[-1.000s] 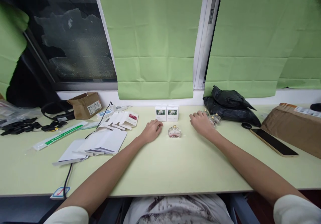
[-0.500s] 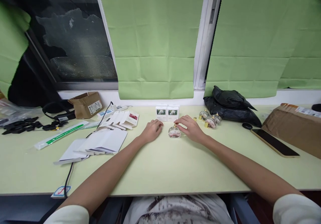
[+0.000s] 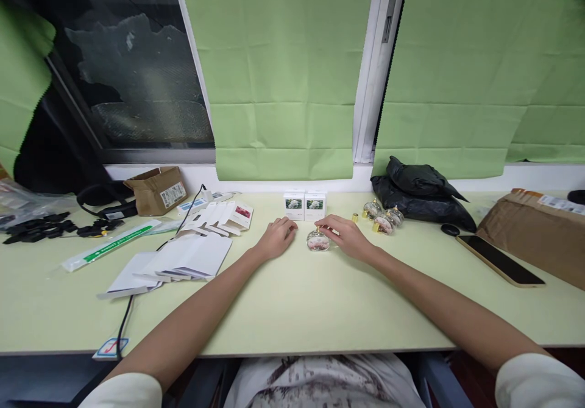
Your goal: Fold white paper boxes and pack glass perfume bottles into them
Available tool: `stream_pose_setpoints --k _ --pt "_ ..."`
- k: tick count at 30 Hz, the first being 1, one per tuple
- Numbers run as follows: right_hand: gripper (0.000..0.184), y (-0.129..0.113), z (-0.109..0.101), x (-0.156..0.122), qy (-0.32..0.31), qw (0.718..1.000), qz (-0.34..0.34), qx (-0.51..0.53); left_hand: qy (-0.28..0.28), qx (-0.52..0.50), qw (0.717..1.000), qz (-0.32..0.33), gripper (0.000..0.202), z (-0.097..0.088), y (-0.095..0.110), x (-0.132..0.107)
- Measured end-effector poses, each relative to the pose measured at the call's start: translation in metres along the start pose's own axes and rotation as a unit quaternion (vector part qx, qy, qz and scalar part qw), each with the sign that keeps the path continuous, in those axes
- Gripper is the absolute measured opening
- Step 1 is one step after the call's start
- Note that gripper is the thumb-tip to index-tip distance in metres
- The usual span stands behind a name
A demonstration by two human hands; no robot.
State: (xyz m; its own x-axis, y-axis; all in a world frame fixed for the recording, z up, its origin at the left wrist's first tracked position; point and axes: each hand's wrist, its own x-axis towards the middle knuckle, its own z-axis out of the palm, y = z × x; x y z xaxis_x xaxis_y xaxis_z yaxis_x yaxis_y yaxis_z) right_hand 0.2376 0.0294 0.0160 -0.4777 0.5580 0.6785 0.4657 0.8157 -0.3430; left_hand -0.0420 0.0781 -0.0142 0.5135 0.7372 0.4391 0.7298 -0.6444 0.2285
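Observation:
A small clear glass perfume bottle [image 3: 318, 241] with a pinkish label stands upright on the table in front of me. The fingers and thumb of my right hand [image 3: 345, 236] close on its top from the right and hide the neck. My left hand [image 3: 276, 237] rests on the table to the bottle's left, loosely curled, thumb and fingers a little apart, nothing seen in it. Two small white boxes [image 3: 304, 206] with flower pictures stand side by side behind the bottle. Beyond my right hand lies a loose gold cap [image 3: 354, 218], near several similar bottles [image 3: 384, 220].
Flattened white cartons [image 3: 183, 258] and a black cable [image 3: 125, 322] lie on the left, with a brown box [image 3: 158, 193] behind. To the right are black plastic bags [image 3: 420, 194], a phone [image 3: 500, 260], a round black lid [image 3: 450, 229] and a large brown parcel [image 3: 539, 231].
My right hand has shifted slightly left and down over the bottle's top, showing more of the loose gold cap behind it. My left hand and the bottle stay in place.

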Motion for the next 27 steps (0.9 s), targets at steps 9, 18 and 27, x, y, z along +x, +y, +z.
stream_pose_setpoints --k 9,18,27 --pt "0.022 0.001 -0.005 0.008 -0.021 0.994 0.057 0.095 0.005 -0.033 0.999 -0.004 0.027 -0.005 0.005 0.001" --pt "0.018 0.000 -0.003 0.009 -0.013 0.984 0.090 0.154 -0.125 -0.250 0.960 -0.011 0.049 -0.029 0.056 -0.004" --pt "0.021 -0.001 -0.006 0.010 -0.023 0.995 0.035 0.088 -0.029 -0.201 0.979 -0.026 0.043 -0.001 0.059 -0.010"
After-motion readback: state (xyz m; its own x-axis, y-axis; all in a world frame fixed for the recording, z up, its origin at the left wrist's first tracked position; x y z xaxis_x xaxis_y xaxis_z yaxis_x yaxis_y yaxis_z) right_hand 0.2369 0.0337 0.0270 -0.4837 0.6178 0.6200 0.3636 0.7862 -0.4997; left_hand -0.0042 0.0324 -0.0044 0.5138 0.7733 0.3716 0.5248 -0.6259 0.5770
